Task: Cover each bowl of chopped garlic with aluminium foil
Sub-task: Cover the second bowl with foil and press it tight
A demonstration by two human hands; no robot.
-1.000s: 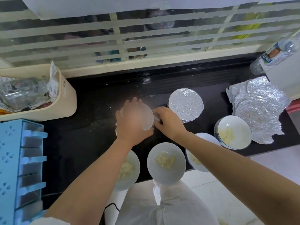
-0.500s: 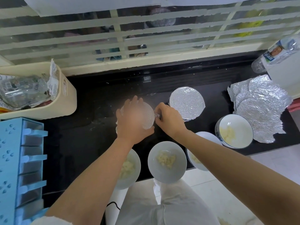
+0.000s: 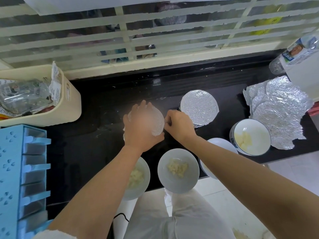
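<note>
My left hand point(image 3: 139, 130) lies flat on top of a foil-covered bowl point(image 3: 158, 121) at the middle of the black counter, pressing the foil down. My right hand point(image 3: 179, 125) pinches the foil at that bowl's right rim. Just right of it stands another bowl sealed with foil point(image 3: 198, 106). Several open white bowls of chopped garlic sit nearer me: one under my left forearm point(image 3: 139, 176), one in the middle point(image 3: 177, 169), one partly hidden by my right arm point(image 3: 219, 144), and a blue-rimmed one point(image 3: 250, 137) at the right. Loose foil sheets point(image 3: 279, 114) lie at the far right.
A cream bin point(image 3: 72, 104) holding plastic waste stands at the left, with a blue drawer unit point(image 3: 22, 178) in front of it. A plastic water bottle point(image 3: 293, 54) lies at the back right. The counter point(image 3: 86, 152) ends at a front edge just under the near bowls.
Both hands stay on the same foil-covered bowl; my right fingers have shifted slightly along its right rim. Nothing else has moved.
</note>
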